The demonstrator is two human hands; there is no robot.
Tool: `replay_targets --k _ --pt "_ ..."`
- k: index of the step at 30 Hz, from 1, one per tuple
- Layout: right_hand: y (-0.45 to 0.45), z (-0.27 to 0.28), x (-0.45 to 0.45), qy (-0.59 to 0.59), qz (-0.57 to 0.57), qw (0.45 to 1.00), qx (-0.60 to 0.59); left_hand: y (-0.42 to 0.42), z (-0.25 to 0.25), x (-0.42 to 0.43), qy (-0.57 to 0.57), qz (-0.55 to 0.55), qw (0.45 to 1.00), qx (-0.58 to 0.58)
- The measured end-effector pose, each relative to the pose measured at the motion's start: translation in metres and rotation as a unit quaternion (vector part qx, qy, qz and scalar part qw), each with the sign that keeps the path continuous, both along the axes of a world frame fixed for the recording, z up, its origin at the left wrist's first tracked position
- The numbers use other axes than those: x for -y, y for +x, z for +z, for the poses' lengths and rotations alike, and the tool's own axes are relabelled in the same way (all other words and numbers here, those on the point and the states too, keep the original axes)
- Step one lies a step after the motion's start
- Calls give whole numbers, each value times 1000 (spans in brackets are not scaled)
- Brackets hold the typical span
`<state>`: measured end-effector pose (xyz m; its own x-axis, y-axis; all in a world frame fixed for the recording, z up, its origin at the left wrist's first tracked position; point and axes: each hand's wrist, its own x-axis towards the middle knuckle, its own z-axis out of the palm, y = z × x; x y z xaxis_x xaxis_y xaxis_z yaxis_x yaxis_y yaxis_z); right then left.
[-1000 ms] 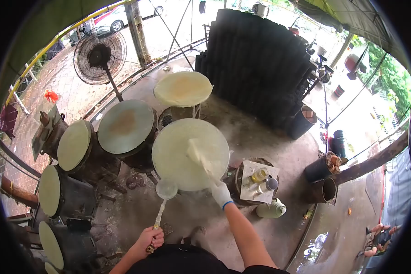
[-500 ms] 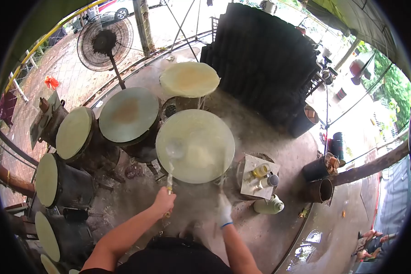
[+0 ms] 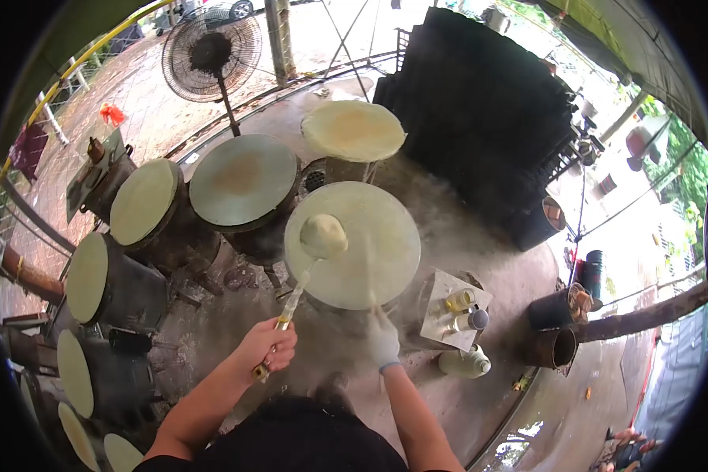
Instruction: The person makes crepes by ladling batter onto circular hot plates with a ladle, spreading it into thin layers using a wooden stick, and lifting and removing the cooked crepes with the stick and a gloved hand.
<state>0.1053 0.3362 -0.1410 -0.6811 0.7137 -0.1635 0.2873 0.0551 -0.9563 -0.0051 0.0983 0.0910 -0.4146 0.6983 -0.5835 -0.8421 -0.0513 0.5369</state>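
My left hand (image 3: 266,346) is wrapped round the handle of a ladle (image 3: 322,237). The ladle's bowl, filled with pale yellow batter, hangs over the left half of a round griddle (image 3: 395,236). A pale, wet-looking layer of batter coats the griddle, and steam blurs it. In a white glove, my right hand (image 3: 384,346) is closed at the griddle's near edge on a long, thin spatula (image 3: 371,263). That spatula reaches across the griddle and is smeared by steam or motion.
Several round griddles on dark drums curve away left, including a bare-looking one (image 3: 244,179). Behind mine is one with a browned crepe (image 3: 354,130). Bottles (image 3: 460,300) stand on a small stand at right, a jug (image 3: 466,362) below. A fan (image 3: 211,52) stands at the back left.
The ladle has lifted off the griddle's lower left and now carries a bowlful of batter. My right hand's spatula has moved left over the griddle. The view has shifted slightly.
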Motion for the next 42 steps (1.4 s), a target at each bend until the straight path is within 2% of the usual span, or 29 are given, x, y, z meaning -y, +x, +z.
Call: replay_targets --k 1,2,5,8,12,14,15,18,21,23,25,26,27,29,30,34,36,37,38,40,41,42 --pt "-5 16 7 131 77 987 54 -2 1 0 -4 5 1000 21" --pt "-2 37 7 45 154 981 112 -6 0 -1 -7 8 999 42" --pt "-2 16 17 -85 96 991 25 -17 -1 14 -33 26 998 56" --pt "-25 63 24 -223 13 973 53 -46 17 33 -36 66 997 24" --pt "-104 83 42 -268 27 963 20 -128 35 55 51 94 994 -28" --pt "-153 79 57 -266 15 964 -23 -184 28 59 57 62 992 -97" --pt "-178 77 66 -264 2 963 -46 -215 19 60 60 40 989 -130" --pt "-252 92 98 -328 -44 943 -47 -316 -51 48 -53 -39 953 -295" --pt "-322 80 142 -361 -134 920 -71 -394 -115 37 -117 -97 921 -358" --pt "-361 66 170 -316 -148 935 -61 -428 -136 38 -199 -154 869 -426" --pt "-391 41 193 -244 -152 957 -30 -454 -163 42 -256 -183 793 -521" --pt "-394 13 197 -103 -124 987 23 -464 -182 49 -271 -184 746 -581" --pt "-397 -15 201 43 -112 989 85 -476 -192 54 -283 -181 693 -638" --pt "-400 32 209 146 -101 963 204 -499 -181 62 -308 -222 685 -622" --pt "-406 48 210 36 -125 972 196 -509 -177 64 -321 -240 681 -613" --pt "-464 40 205 35 -105 981 157 -549 -180 83 -314 -234 644 -657" --pt "-478 62 199 -186 -154 963 118 -565 -184 93 -320 -219 615 -687" --pt "-482 74 198 -294 -174 935 96 -573 -183 100 -326 -226 604 -692" --pt "-471 50 201 -300 -199 933 20 -579 -182 107 -332 -233 593 -696" --pt "-458 -16 216 -183 -255 949 -25 -588 -178 113 -347 -248 572 -700" --pt "-456 -32 222 -125 -281 950 -46 -590 -175 118 -358 -260 560 -700" --pt "-467 45 229 -40 -184 975 117 -592 -172 121 -369 -274 545 -701"
